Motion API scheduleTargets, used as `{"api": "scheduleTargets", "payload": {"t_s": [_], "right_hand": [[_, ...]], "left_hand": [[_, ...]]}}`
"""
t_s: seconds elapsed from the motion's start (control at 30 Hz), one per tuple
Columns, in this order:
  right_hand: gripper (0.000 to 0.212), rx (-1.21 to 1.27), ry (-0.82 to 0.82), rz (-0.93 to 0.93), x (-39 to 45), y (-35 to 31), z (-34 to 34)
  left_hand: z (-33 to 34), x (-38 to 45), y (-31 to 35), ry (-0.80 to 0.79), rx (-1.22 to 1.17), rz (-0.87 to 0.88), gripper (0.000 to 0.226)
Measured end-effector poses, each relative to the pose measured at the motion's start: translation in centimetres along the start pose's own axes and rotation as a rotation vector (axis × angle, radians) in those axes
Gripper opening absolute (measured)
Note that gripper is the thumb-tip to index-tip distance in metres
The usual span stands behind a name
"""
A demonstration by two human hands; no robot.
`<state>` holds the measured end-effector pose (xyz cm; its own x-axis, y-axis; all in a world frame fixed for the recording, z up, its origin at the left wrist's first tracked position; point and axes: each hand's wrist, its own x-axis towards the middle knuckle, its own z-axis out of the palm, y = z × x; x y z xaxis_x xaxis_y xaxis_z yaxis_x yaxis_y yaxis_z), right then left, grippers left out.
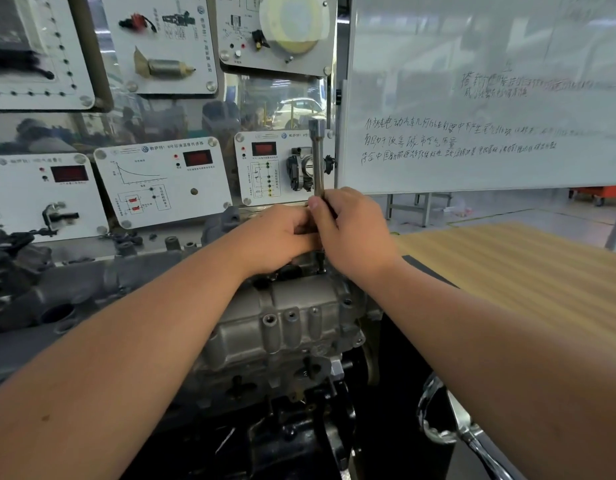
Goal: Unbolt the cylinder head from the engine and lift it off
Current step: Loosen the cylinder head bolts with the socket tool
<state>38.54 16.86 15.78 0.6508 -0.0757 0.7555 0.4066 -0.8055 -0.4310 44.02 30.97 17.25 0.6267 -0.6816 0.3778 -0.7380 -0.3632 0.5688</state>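
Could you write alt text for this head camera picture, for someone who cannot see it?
Two bare hands, left hand and right hand, grip a long upright steel socket wrench standing on top of a grey cast-metal cylinder head. Behind are white sensor display panels and a handwritten whiteboard; a wooden tabletop lies to the right.

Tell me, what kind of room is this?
Probably a car-mechanics classroom or training workshop. An engine sits on a stand, display boards with car parts hang behind it, and a whiteboard has handwritten notes.
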Motion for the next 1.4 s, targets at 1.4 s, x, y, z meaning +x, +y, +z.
{"api": "scheduleTargets", "payload": {"t_s": [1.4], "right_hand": [[0.037, 0.052, 0.003, 0.048, -0.06, 0.01, 0.06]], "left_hand": [[0.17, -0.25, -0.03, 0.027, -0.021, -0.035, 0.016]]}}
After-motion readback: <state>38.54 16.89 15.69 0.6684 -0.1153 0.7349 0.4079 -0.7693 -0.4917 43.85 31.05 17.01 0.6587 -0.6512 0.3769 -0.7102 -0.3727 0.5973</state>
